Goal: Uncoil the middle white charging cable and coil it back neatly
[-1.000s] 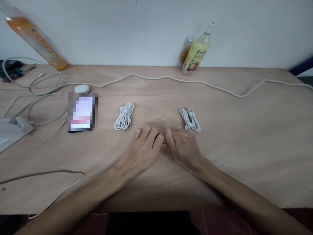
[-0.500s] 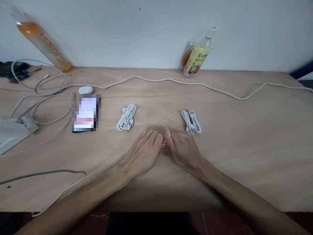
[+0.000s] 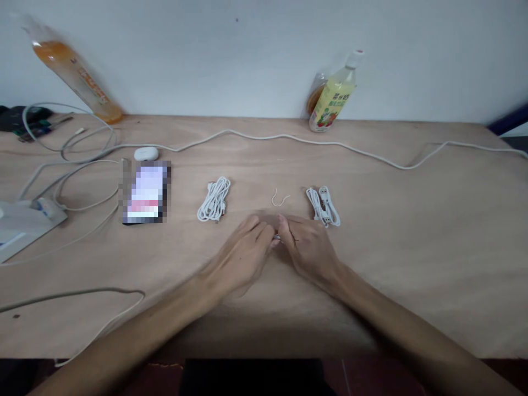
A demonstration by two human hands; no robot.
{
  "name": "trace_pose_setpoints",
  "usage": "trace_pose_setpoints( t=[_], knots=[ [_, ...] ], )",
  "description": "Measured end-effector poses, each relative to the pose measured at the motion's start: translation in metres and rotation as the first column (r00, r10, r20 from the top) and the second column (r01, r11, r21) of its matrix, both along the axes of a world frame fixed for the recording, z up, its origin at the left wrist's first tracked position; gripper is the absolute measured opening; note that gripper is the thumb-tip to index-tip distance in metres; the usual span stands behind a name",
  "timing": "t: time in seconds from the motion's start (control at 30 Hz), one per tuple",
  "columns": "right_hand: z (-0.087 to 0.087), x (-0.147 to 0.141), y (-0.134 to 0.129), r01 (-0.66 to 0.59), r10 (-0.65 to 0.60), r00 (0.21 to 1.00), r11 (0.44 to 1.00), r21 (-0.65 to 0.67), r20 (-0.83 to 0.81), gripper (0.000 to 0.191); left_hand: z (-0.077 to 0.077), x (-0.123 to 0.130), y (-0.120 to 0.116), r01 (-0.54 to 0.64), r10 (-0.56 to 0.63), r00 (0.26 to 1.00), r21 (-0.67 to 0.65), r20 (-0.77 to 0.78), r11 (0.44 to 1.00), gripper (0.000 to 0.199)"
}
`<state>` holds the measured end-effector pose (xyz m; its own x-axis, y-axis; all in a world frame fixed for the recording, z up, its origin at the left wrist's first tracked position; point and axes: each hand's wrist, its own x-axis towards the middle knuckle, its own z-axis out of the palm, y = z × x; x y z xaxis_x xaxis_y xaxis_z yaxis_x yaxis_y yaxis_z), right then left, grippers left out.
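My left hand (image 3: 249, 250) and my right hand (image 3: 311, 247) meet over the wooden table, fingers closed. Between their fingertips shows a small bit of something white (image 3: 277, 237), mostly hidden, perhaps cable. Just beyond the fingers lies a short, curved white tie (image 3: 280, 199). A coiled white cable bundle (image 3: 213, 199) rests beyond my left hand, to the left. Another white cable bundle (image 3: 323, 206) with a visible USB plug lies just past my right hand.
A phone (image 3: 146, 193) and white earbud case (image 3: 146, 153) lie left. A long white cable (image 3: 284, 136) crosses the table (image 3: 412, 231). Bottles of orange (image 3: 78, 80) and yellow drink (image 3: 335, 99) stand by the wall. A power strip (image 3: 31, 223) sits at far left.
My hands stay together in nearly the same place, with slight finger movement. The whole view has shifted very slightly.
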<state>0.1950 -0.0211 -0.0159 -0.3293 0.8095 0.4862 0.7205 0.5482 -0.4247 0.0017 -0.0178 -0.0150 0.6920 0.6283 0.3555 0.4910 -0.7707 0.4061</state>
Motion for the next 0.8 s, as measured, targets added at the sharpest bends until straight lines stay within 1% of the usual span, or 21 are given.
trace_pose_setpoints(
  t=[0.07,0.2,0.23,0.33,0.43,0.53,0.67,0.8],
  knots=[
    [0.001,0.0,0.0,-0.004,0.004,1.0,1.0,-0.011,-0.011,0.059,-0.001,0.0,-0.001,0.001,0.0,1.0,-0.03,0.031,1.0,0.035],
    [0.003,-0.001,0.001,-0.028,0.027,0.999,0.999,-0.015,-0.042,0.057,0.001,0.0,-0.002,-0.101,0.102,0.993,-0.019,0.062,0.995,0.022],
    [0.003,0.0,0.001,-0.033,0.032,0.998,0.999,-0.011,-0.048,0.057,0.002,0.0,-0.002,-0.102,0.103,0.993,-0.024,0.052,0.995,0.021],
    [0.002,0.0,0.002,-0.023,0.024,0.999,1.0,0.018,-0.04,0.06,0.003,-0.001,-0.001,-0.018,0.021,0.999,-0.067,0.043,0.998,0.03],
    [0.002,0.001,0.003,-0.02,0.021,1.0,0.998,0.064,-0.02,0.062,0.003,-0.001,0.0,0.02,-0.011,0.996,-0.098,0.093,0.995,0.037],
    [0.003,0.002,0.004,-0.027,0.027,1.0,0.996,0.088,-0.002,0.062,0.004,-0.001,0.001,0.016,0.0,0.994,-0.148,0.108,0.989,0.035],
    [0.003,0.005,0.006,-0.036,0.035,0.999,0.998,0.055,0.023,0.062,0.01,-0.001,0.0,0.042,-0.011,0.991,-0.232,0.134,0.972,0.031],
    [0.002,0.007,0.008,-0.07,0.065,0.996,0.992,0.102,0.053,0.062,0.014,-0.002,0.0,0.058,-0.016,0.99,-0.294,0.141,0.954,0.029]
  ],
)
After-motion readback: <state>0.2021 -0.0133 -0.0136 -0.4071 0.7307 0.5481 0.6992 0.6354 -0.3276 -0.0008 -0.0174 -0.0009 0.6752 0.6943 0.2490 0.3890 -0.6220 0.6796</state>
